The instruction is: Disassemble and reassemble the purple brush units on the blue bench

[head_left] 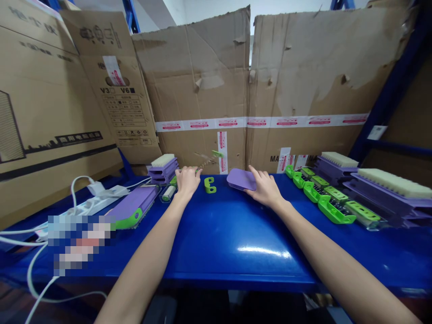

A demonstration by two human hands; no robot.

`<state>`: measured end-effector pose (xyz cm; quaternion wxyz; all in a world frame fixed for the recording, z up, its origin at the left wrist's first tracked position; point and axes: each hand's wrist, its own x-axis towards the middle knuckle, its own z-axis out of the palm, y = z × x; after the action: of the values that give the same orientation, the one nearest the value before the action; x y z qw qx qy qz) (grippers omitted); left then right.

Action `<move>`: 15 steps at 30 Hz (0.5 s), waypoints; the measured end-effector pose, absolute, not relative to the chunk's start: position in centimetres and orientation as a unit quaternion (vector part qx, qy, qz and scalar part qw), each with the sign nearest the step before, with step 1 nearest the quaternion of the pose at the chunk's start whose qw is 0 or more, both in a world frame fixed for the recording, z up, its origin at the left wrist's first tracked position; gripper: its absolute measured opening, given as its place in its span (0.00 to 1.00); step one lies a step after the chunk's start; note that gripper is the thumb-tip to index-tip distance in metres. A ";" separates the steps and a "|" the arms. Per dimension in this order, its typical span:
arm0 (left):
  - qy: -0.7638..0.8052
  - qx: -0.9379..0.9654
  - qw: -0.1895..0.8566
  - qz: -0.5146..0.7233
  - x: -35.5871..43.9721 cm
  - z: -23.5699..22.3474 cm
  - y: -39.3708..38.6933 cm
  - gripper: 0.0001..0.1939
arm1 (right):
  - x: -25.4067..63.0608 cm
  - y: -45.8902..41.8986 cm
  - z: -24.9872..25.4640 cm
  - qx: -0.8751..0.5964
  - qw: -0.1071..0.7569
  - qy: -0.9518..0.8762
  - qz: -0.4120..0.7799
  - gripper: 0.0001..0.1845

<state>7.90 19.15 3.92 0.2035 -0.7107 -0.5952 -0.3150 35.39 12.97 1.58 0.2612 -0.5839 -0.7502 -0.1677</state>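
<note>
My left hand [189, 181] is closed at the back of the blue table, left of centre. From its fingertips a thin, blurred bristled strip [205, 164] with a green end reaches up to the right. My right hand [265, 186] grips the right end of a flat purple panel [241, 179] with rounded corners, thumb at the near edge and fingers over the far side. Between the hands a small green C-shaped part [209, 185] lies on the table. A purple ribbed block with a cream pad [162, 167] stands just left of my left hand, beside a small clear-and-green piece [168, 193].
At right, green end pieces [334, 210] and clear-and-green parts [362, 211] line up before purple blocks [388, 193] with cream pads. At left lie a purple-and-green unit [133, 207] and a white power strip [81, 209] with cables. Cardboard [202, 90] walls the back.
</note>
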 end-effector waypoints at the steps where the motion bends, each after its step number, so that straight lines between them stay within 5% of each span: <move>1: -0.601 -0.705 0.204 -0.317 7.9 4.0 19.0 0.16 | 35.4 12.9 1.6 -0.589 0.264 -0.745 -0.165 0.45; 15: -0.552 -0.717 0.229 -0.359 9.8 4.5 17.6 0.17 | 34.1 11.9 2.1 -0.562 0.292 -0.769 -0.087 0.26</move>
<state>9.82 17.63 4.55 0.2288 -0.7168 -0.5519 -0.3594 34.09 11.92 2.14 0.2920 -0.5621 -0.7689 -0.0869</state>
